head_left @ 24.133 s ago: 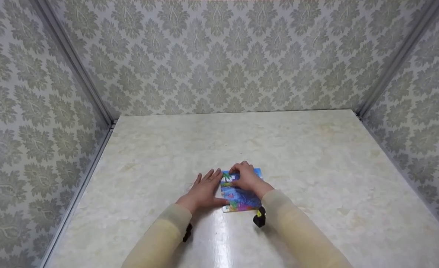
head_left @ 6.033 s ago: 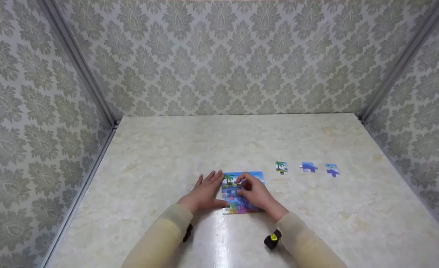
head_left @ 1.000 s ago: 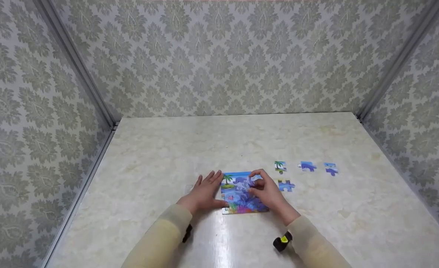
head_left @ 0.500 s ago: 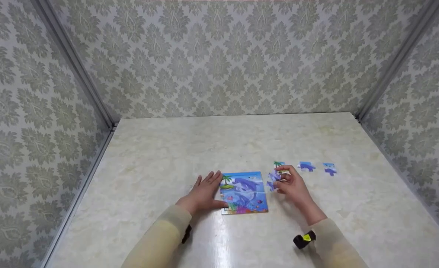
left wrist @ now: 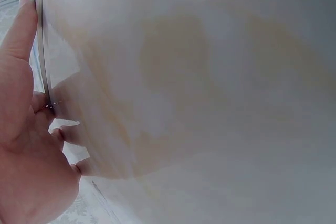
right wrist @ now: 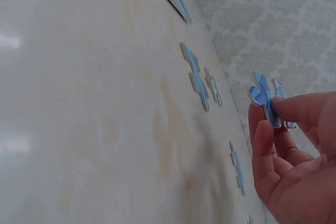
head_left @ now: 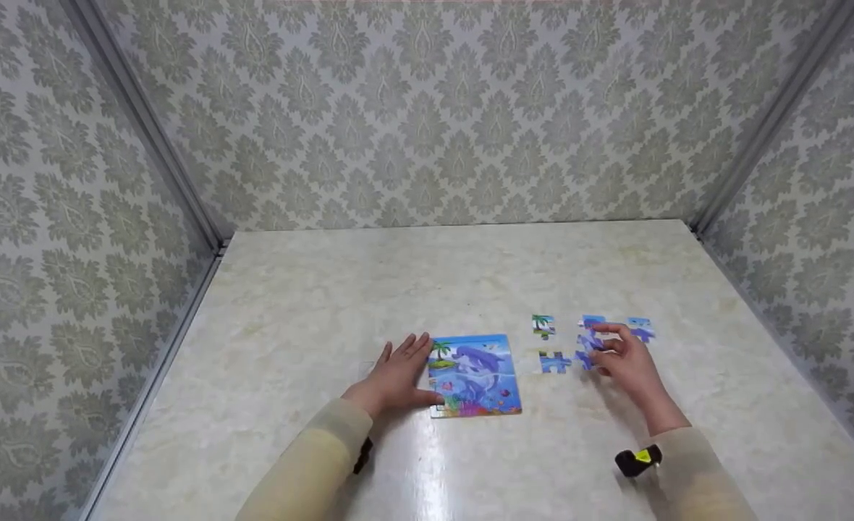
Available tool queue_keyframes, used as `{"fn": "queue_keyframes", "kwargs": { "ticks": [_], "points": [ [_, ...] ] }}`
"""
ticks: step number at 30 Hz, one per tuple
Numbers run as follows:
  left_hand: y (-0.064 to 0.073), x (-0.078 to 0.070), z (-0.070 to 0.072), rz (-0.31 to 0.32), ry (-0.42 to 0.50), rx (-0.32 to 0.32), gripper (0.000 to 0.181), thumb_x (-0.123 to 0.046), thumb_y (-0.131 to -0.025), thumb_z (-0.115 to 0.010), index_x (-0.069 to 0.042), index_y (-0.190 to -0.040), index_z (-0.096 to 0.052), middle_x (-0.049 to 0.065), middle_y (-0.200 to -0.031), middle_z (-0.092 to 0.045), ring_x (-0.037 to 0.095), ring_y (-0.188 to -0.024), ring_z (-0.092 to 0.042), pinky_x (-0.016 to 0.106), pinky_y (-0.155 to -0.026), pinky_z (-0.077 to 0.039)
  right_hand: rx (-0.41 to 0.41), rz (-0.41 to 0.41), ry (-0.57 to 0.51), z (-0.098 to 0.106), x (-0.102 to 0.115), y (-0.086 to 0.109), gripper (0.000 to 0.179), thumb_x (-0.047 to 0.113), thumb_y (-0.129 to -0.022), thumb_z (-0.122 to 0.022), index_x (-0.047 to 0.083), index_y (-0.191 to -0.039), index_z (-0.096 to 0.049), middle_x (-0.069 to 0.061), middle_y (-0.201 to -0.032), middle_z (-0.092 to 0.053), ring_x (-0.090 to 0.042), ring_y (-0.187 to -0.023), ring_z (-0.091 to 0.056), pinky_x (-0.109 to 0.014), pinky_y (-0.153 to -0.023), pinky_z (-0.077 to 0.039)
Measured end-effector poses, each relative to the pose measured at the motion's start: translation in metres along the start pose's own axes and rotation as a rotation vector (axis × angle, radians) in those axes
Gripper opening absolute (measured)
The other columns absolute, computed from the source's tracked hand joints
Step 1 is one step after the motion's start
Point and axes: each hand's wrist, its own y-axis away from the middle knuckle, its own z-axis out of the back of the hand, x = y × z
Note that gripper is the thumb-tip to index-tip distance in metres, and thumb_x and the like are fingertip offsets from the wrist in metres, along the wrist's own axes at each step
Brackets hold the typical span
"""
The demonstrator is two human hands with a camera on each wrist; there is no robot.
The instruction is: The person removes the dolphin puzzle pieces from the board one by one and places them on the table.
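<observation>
Right hand [head_left: 626, 362]: grip clamped on puzzle piece [right wrist: 269, 103], raised above worktop [head_left: 311, 289], just right of loose blue piece [head_left: 554, 362]. Left hand [head_left: 396, 373], nearer puzzle board [head_left: 476, 376]: fingers apart, thumb touching board edge.

1. A small three-sided booth; whether it stands in a home, lab or office cannot be told.
2. A pale grey back wall with grey-green damask leaf patterning [head_left: 427, 108] rises along the far edge of the glossy, cream, marbled tabletop [head_left: 326, 282].
3. Matching patterned side walls [head_left: 818, 188] flank its left and right edges.
4. Straight grey metal corner strips [head_left: 143, 123] meet its far-left and far-right corners.
</observation>
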Motion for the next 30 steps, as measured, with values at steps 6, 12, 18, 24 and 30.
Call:
{"fn": "queue_keyframes", "kwargs": {
  "ticks": [6, 12, 18, 24, 30],
  "points": [
    [0.000, 0.000, 0.000, 0.000, -0.009, 0.000, 0.108, -0.063, -0.089, -0.071, -0.012, -0.166, -0.016, 0.002, -0.175, -0.011, 0.027, -0.163, -0.006, 0.060, -0.130, -0.001, -0.013, -0.048, 0.120, 0.017, -0.011, -0.006, 0.047, 0.010, -0.101, -0.063, 0.010, -0.145, -0.049, -0.011, -0.112, -0.057, -0.016, -0.088, -0.059, -0.027, -0.071, -0.056],
    [0.001, 0.000, 0.001, -0.013, 0.004, -0.006, 0.108, -0.061, -0.089, -0.072, -0.011, -0.166, -0.017, 0.004, -0.175, -0.012, 0.029, -0.163, -0.006, 0.061, -0.130, -0.001, -0.025, -0.046, 0.198, 0.019, -0.020, -0.009, 0.045, 0.005, -0.100, -0.060, 0.007, -0.144, -0.049, -0.014, -0.112, -0.055, -0.021, -0.093, -0.058, -0.026, -0.069, -0.054],
    [0.002, 0.000, 0.003, -0.027, 0.016, -0.015, 0.107, -0.059, -0.088, -0.074, -0.009, -0.166, -0.018, 0.006, -0.175, -0.013, 0.031, -0.163, -0.008, 0.062, -0.129, -0.002, -0.017, -0.023, 0.278, 0.016, -0.025, -0.011, 0.041, 0.006, -0.102, -0.058, 0.007, -0.143, -0.052, -0.018, -0.118, -0.057, -0.026, -0.102, -0.055, -0.026, -0.073, -0.050],
    [0.000, 0.000, 0.002, -0.022, 0.009, -0.016, 0.108, -0.060, -0.088, -0.074, -0.010, -0.166, -0.019, 0.005, -0.175, -0.014, 0.030, -0.163, -0.009, 0.062, -0.130, -0.003, -0.016, -0.023, 0.295, 0.015, -0.025, -0.011, 0.046, 0.007, -0.101, -0.060, 0.003, -0.146, -0.049, -0.024, -0.132, -0.055, -0.032, -0.111, -0.058, -0.031, -0.082, -0.053],
    [-0.001, 0.001, 0.001, -0.008, 0.006, -0.005, 0.109, -0.061, -0.088, -0.073, -0.011, -0.166, -0.018, 0.003, -0.175, -0.012, 0.028, -0.163, -0.007, 0.061, -0.130, -0.002, -0.009, -0.037, 0.315, 0.014, -0.026, -0.011, 0.053, 0.009, -0.101, -0.061, 0.003, -0.151, -0.043, -0.023, -0.138, -0.051, -0.031, -0.113, -0.052, -0.039, -0.089, -0.048]
  ]
}}
